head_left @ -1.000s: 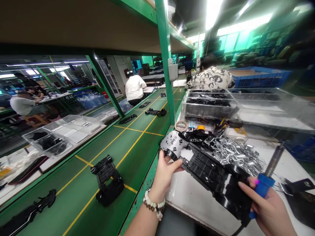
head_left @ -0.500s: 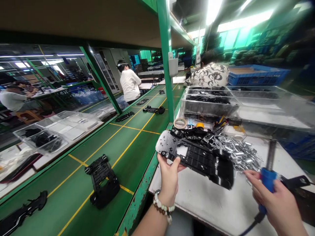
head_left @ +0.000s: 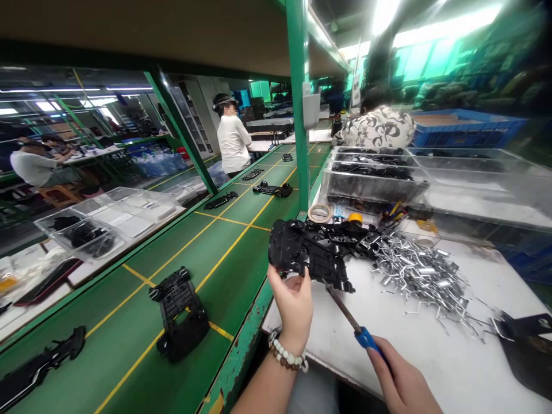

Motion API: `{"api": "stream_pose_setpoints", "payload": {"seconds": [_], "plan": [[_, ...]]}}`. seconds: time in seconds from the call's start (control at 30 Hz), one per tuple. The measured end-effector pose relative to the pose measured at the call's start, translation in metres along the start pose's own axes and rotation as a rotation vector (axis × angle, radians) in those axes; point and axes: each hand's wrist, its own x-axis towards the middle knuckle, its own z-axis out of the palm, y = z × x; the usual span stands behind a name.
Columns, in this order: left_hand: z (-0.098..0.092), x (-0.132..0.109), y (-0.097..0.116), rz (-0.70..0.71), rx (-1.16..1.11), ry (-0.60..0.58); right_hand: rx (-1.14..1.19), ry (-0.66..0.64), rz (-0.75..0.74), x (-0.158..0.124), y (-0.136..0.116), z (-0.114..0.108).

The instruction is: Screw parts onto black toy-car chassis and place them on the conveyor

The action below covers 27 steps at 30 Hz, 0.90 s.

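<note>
At the far left, black moulded parts (head_left: 179,313) lie on the green conveyor belt (head_left: 235,241), apart from your work. Your left hand (head_left: 293,307), with a beaded bracelet (head_left: 288,356) at the wrist, is closed around the near end of the black plastic frame (head_left: 317,250), holding it up just past the counter's left edge. The frame's long axis runs roughly left to right, tilting slightly and pointing from your left hand toward the heap of bent metal clips (head_left: 420,276). Your right hand (head_left: 401,382) is clenched around a blue-handled hand tool (head_left: 365,338), whose thin shaft angles up and left, its tip meeting the frame's lower edge. It looks best to keep the frame braced in your left hand and the tip firmly seated, so it cannot slip toward your fingers. Beyond the clips, a dark tool or bracket (head_left: 521,328) sits at the counter's right edge.
</note>
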Motion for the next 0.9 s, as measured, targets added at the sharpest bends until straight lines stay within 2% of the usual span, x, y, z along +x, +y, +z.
{"api": "stream_pose_setpoints", "payload": {"seconds": [0.17,0.33,0.57,0.77,0.83,0.9], "plan": [[-0.003,-0.002,-0.006,0.003,0.070,0.018,-0.129,-0.129,-0.059,0.008,0.002,0.006],[-0.003,-0.005,-0.011,0.014,0.103,0.031,-0.161,-0.132,-0.028,0.006,-0.002,0.010],[-0.002,-0.010,-0.012,0.005,0.122,0.054,-0.160,-0.099,-0.077,0.005,-0.005,0.011],[-0.001,-0.016,-0.018,-0.004,0.125,0.077,-0.313,0.033,-0.216,-0.005,0.009,0.016],[0.000,-0.018,-0.019,-0.003,0.123,0.092,-0.368,0.097,-0.214,-0.008,0.008,0.019],[0.000,-0.018,-0.018,-0.002,0.117,0.091,-0.352,0.148,-0.149,-0.009,0.003,0.020]]}}
